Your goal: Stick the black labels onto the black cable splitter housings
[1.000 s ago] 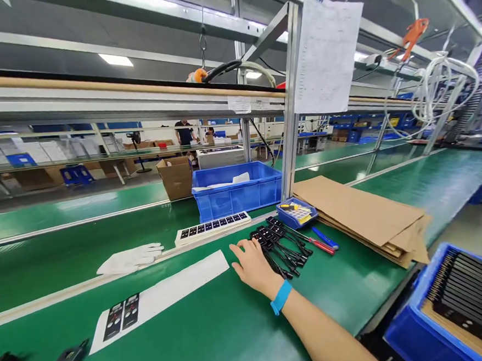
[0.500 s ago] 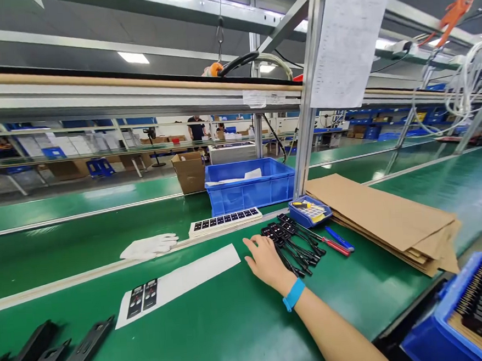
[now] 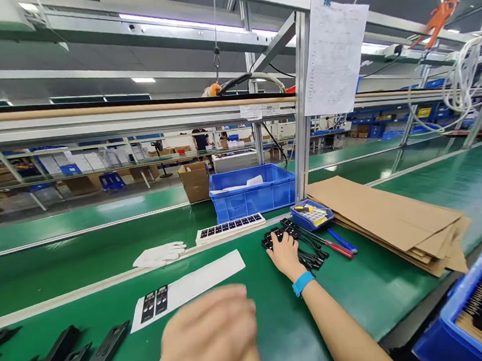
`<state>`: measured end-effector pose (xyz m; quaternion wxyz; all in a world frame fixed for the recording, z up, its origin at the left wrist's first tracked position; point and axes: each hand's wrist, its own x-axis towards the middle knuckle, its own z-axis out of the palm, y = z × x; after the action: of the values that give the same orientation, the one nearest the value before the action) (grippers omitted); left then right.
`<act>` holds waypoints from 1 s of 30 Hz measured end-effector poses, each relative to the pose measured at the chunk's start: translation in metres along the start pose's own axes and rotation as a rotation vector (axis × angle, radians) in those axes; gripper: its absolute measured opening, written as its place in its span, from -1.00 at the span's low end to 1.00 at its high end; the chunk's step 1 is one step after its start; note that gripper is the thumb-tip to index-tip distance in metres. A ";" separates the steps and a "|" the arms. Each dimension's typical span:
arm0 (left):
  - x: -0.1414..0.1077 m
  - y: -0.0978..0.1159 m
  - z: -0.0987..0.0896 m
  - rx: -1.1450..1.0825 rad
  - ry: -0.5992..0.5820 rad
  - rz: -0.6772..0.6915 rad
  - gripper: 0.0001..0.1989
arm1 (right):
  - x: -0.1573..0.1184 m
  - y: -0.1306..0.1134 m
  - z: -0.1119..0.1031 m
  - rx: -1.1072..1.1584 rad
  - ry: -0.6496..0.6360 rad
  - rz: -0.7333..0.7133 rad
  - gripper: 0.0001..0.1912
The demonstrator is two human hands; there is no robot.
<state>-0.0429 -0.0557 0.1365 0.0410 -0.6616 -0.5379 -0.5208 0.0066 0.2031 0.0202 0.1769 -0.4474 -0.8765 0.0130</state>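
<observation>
My right hand (image 3: 286,254), with a blue wristband (image 3: 303,284), rests on a pile of small black cabled modules (image 3: 312,259). Its fingers are apart and bent over them; no module is lifted. Smeared by motion, my left hand (image 3: 213,336) is low in the foreground, fingers curled, and whether it holds anything is unclear. Just beyond it lies a white backing strip (image 3: 206,275) bearing two black labels (image 3: 155,303). A stack of label sheets (image 3: 230,228) sits farther back. Several flat black housings (image 3: 105,350) lie at lower left.
A white glove (image 3: 159,255) lies behind the strip. Right of the modules are a red-handled screwdriver (image 3: 340,249), a blue pen-like tool (image 3: 342,240) and a small blue tray (image 3: 325,216). Cardboard sheets (image 3: 388,219), a large blue bin (image 3: 253,200) and a filled blue crate (image 3: 443,326) surround the area.
My right hand has moved right and onto the black modules. My left hand has come into view from below. The camera view has shifted slightly.
</observation>
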 end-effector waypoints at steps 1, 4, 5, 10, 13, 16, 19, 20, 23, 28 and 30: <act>0.013 -0.006 0.004 0.065 0.017 0.140 -0.92 | 0.001 0.002 -0.001 0.011 0.001 -0.013 -0.48; 0.037 -0.033 0.026 0.252 0.038 0.086 -0.83 | 0.001 0.006 -0.011 0.055 -0.006 -0.060 -0.50; 0.037 -0.044 0.034 0.232 -0.014 -0.034 -0.80 | -0.001 0.005 -0.016 0.073 -0.013 -0.080 -0.49; -0.004 -0.101 0.059 -0.021 -0.083 -0.527 -0.51 | -0.037 -0.011 -0.044 0.171 -0.067 -0.304 -0.39; -0.028 -0.118 0.061 -0.091 -0.204 -0.583 -0.38 | -0.069 -0.018 -0.050 0.305 -0.129 -0.451 -0.27; -0.038 -0.122 0.061 -0.101 -0.279 -0.539 -0.41 | -0.089 -0.012 -0.045 0.553 -0.250 -0.470 -0.17; -0.041 -0.123 0.063 -0.048 -0.247 -0.539 -0.33 | -0.095 -0.001 -0.039 0.734 -0.268 -0.420 -0.37; -0.042 -0.123 0.065 -0.024 -0.248 -0.521 -0.27 | -0.095 0.002 -0.038 0.783 -0.273 -0.441 -0.44; -0.044 -0.129 0.067 0.071 -0.311 -0.442 -0.18 | -0.088 0.005 -0.038 0.811 -0.331 -0.549 -0.58; -0.042 -0.132 0.062 0.192 -0.483 -0.381 -0.23 | -0.055 0.009 -0.033 0.217 -0.103 -0.246 -0.82; -0.040 -0.131 0.061 0.188 -0.540 -0.376 -0.21 | -0.045 0.013 -0.028 0.155 -0.093 -0.177 -0.89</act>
<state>-0.0978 0.0101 0.0132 -0.1388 -0.6583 -0.6876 -0.2732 0.0501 0.1718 0.0309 0.1706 -0.3521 -0.9163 0.0855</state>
